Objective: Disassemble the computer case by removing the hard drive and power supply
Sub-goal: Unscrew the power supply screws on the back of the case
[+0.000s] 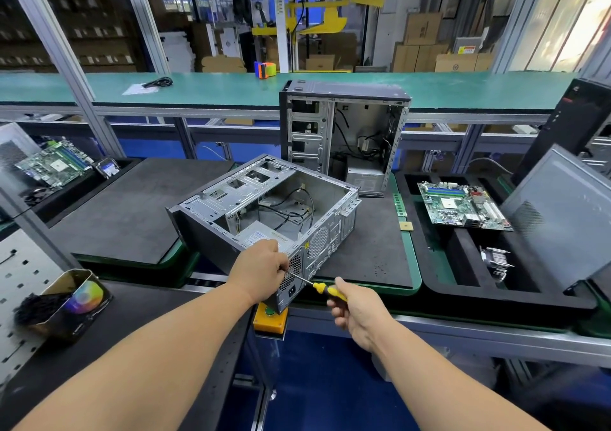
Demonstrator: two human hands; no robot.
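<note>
Steadying power supply point(264, 236) under left fingers point(281, 265), screwdriver point(319, 287) alongside

Behind the long green workbench point(231, 88), glass partitions point(109, 17) on metal posts showed stacked cardboard boxes point(420, 47) and a yellow machine point(330, 17), while bright light came from its far right.

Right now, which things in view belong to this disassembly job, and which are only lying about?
In the job:
open case
power supply
screwdriver
left hand
right hand

Lying about:
upright case
motherboard
tape roll
heatsink
</note>
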